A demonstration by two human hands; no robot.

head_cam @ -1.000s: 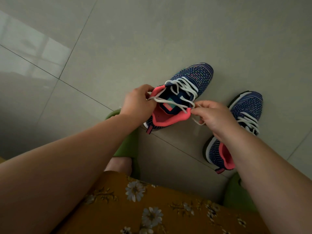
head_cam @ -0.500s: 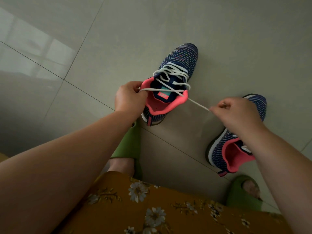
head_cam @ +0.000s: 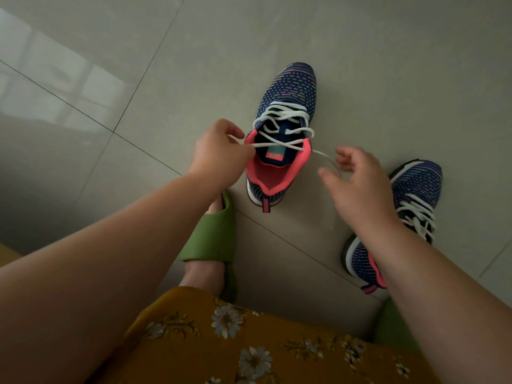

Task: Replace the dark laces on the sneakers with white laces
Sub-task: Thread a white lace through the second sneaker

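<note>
A navy knit sneaker [head_cam: 288, 87] with a pink collar stands on the floor, toe pointing away, threaded with a white lace [head_cam: 282, 117]. My left hand [head_cam: 219, 153] pinches the left lace end beside the collar. My right hand [head_cam: 360, 184] hovers to the right of the collar with its fingers spread. The right lace end lies loose by its fingertips. The second sneaker [head_cam: 415, 184], also white-laced, sits on the floor at the right, partly behind my right forearm.
My feet wear green slippers, one [head_cam: 213, 234] just behind the near sneaker and one [head_cam: 393, 322] at the lower right. A mustard floral skirt [head_cam: 249, 342] fills the bottom. Grey floor tiles [head_cam: 138, 79] lie all around.
My right hand let go of the taut right lace end and opened, and that end went slack. The sneaker now stands squarely, toe away. My left hand kept its hold on the left end.
</note>
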